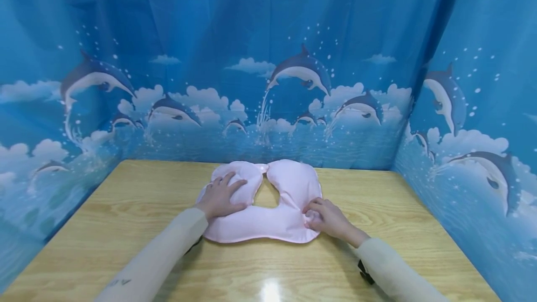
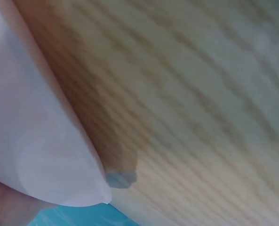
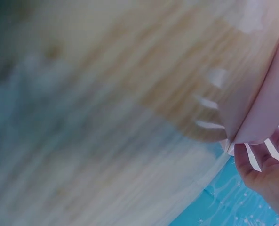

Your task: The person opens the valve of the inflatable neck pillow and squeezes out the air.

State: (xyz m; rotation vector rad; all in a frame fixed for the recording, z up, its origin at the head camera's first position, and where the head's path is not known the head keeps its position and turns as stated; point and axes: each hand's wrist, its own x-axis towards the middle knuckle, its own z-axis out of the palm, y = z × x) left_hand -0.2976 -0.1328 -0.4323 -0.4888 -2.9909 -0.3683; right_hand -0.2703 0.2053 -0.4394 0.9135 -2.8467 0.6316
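Note:
A pale pink, U-shaped neck pillow (image 1: 260, 225) lies flat on the table, its two rounded ends pointing away from me. A small tab (image 1: 262, 168) joins those ends at the top. My left hand (image 1: 222, 195) rests on the pillow's left side with its fingers spread. At the lower right edge, my right hand (image 1: 329, 218) pinches the fabric between curled fingers and thumb, and creases run out from there. In the left wrist view the pillow (image 2: 40, 127) covers most of the hand. The right wrist view shows the right fingers (image 3: 245, 165) against the pillow's edge.
The wood-grain table (image 1: 126, 209) reaches back to a blue curtain (image 1: 235, 22) printed with dolphins and clouds. More of this curtain hangs along the left and right sides. A bright light reflection lies near the table's front.

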